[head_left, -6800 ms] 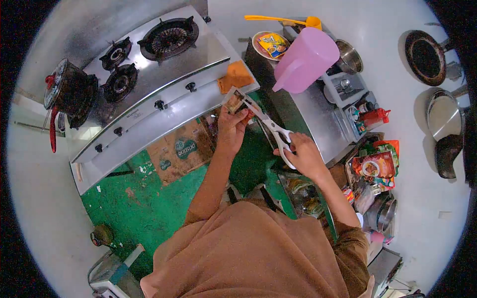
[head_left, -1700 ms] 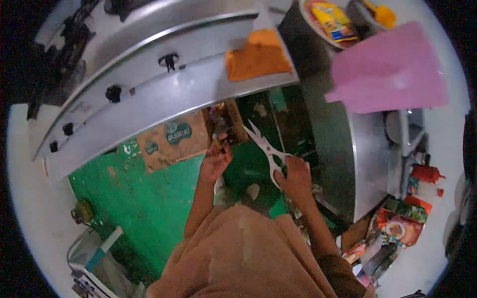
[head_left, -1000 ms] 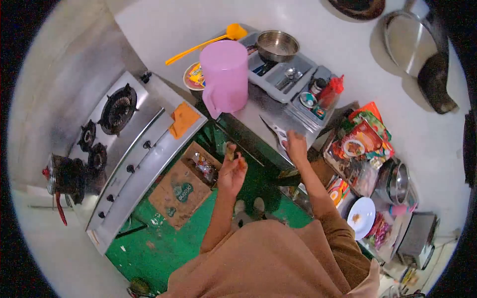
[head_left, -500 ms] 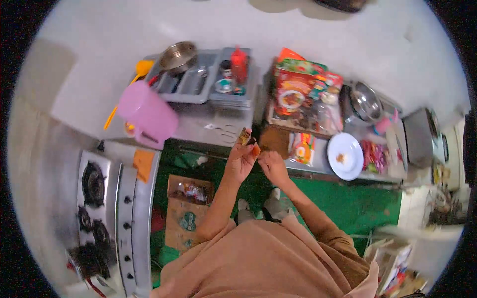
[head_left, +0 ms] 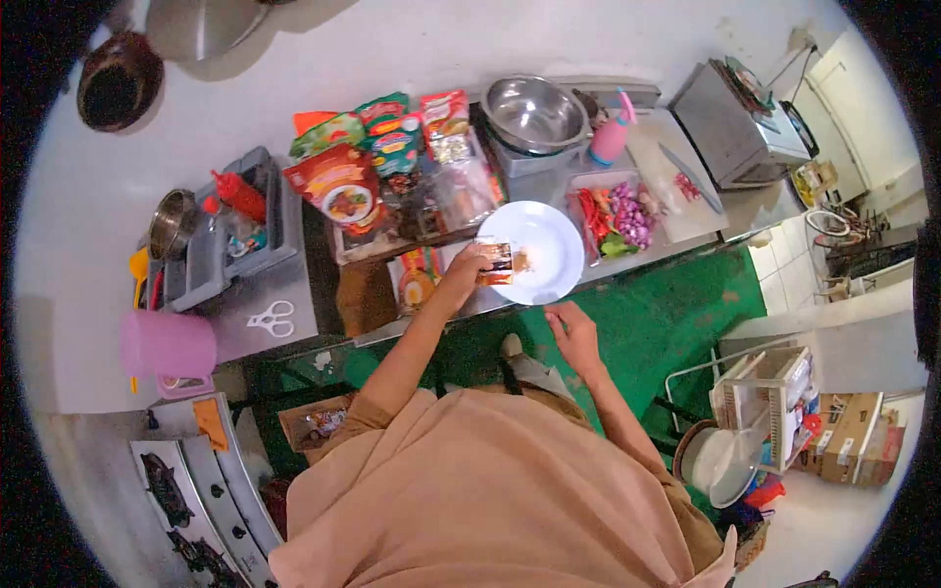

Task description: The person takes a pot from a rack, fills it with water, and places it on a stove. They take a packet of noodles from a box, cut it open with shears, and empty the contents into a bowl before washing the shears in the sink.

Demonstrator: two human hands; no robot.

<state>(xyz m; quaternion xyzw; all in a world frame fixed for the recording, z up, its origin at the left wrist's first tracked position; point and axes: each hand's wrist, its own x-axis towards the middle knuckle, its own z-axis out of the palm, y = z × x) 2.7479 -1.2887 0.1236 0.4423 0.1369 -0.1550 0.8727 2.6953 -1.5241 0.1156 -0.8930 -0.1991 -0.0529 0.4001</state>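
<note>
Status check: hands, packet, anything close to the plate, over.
Left hand holding packet over white plate's left side. Right hand loosely curled, nothing visible in it, near plate's edge. Red chilies beside plate.

A loose peach-tan drape (head_left: 470, 480) falls between 2 darker brown sleeves (head_left: 676, 490).

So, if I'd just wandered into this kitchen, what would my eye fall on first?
Probably the white plate near the middle of the view, with the left hand holding a small sachet over its near-left side. Just right of it, the red chillies and purple shallots make a vivid patch. The large pink jug also stands out, at the far left.
</note>
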